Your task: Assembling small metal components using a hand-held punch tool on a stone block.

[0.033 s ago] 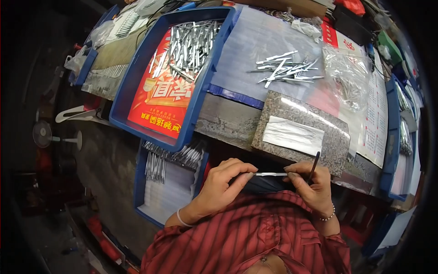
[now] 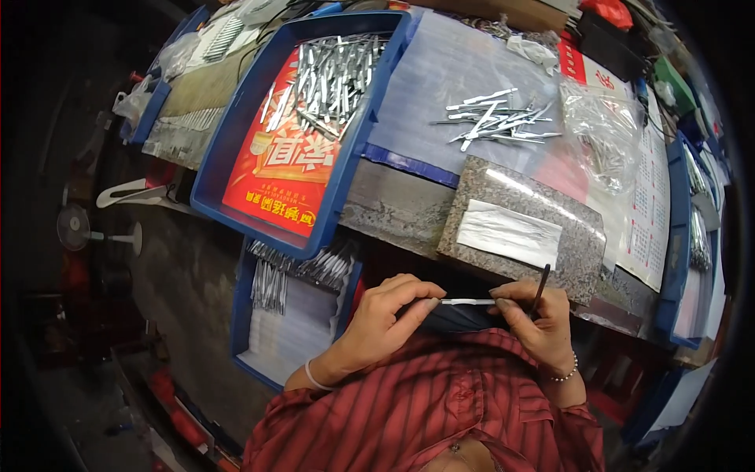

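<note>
Between my two hands, in front of the striped red shirt, a slim silver metal piece (image 2: pixel 468 301) is held level. My left hand (image 2: pixel 391 312) pinches its left end between thumb and forefinger. The thumb and forefinger of my right hand (image 2: pixel 536 316) close on the other end. A thin dark stick (image 2: pixel 540 289), its kind unclear, stands tilted out of the same right hand. Just beyond the hands, a speckled stone block (image 2: pixel 523 185) carries a folded white cloth or paper (image 2: pixel 507 234).
A blue tray (image 2: pixel 206 185) at left holds many silver pieces (image 2: pixel 334 79) on red printed paper. Beneath it sits another blue tray (image 2: pixel 236 346) with more pieces. A loose pile (image 2: pixel 499 122) lies behind the block, beside a clear plastic bag (image 2: pixel 602 134). Another blue tray (image 2: pixel 678 259) stands far right.
</note>
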{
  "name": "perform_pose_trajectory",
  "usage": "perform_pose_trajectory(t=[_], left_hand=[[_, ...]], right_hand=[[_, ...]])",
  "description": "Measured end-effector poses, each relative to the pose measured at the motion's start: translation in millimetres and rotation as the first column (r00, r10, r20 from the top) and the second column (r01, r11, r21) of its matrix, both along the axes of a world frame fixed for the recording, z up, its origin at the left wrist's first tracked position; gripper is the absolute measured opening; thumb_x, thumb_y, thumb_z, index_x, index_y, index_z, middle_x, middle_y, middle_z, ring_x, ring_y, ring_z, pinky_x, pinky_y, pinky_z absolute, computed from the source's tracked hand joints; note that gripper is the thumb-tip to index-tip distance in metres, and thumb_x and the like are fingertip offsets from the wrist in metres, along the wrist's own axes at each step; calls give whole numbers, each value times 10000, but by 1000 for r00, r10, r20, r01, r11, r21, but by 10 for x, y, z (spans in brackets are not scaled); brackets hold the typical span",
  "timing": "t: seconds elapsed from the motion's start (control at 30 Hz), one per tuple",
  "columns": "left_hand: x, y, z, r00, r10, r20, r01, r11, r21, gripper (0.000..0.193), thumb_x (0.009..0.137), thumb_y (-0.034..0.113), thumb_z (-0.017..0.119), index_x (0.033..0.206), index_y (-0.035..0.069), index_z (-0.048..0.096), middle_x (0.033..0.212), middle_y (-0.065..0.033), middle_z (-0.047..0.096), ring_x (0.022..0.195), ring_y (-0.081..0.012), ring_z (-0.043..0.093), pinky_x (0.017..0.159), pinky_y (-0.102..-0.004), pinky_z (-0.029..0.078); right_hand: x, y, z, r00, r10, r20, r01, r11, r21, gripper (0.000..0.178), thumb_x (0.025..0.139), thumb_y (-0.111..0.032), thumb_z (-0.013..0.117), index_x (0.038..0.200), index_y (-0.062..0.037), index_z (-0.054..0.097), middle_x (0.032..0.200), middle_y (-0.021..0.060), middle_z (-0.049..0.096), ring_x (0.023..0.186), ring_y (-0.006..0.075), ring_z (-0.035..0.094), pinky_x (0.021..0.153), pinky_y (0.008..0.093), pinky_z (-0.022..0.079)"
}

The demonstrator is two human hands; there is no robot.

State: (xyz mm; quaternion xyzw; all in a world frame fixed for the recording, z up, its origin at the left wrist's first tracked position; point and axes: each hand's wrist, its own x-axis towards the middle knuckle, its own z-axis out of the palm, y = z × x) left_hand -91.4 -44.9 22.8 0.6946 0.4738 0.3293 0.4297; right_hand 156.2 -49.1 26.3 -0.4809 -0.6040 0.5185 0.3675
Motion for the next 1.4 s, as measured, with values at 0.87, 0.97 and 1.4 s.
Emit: perform_pose_trajectory(t=[0.87,0.97,1.4], left_hand=[[-2707,-973,-1602,182,753,-632,-577,602,552,89,871,130,629,923,60,649,901,-115,617,875,-312,579,759,-428,441],[-2587,-925,-1517,167,738,-653,-546,621,562,106,867,114,626,959,66,647,935,-106,612,904,-306,574,772,-429,434],[-300,20,-81,920,331,-212,-189,845,500,224,772,-80,678,972,19,671,917,-133,641,827,-310,615,739,-377,493]], right_hand=[[-600,1,26,912,305,276,-342,934,99,137,847,-43,675,973,5,646,805,171,658,668,324,655,582,344,515],[-495,-25,-32,926,243,290,-287,950,120,139,844,-44,679,970,1,646,803,166,658,664,319,657,578,338,515],[137,116,184,976,-128,175,98,980,172,141,842,-1,669,983,2,670,767,128,658,633,199,648,582,285,493]])
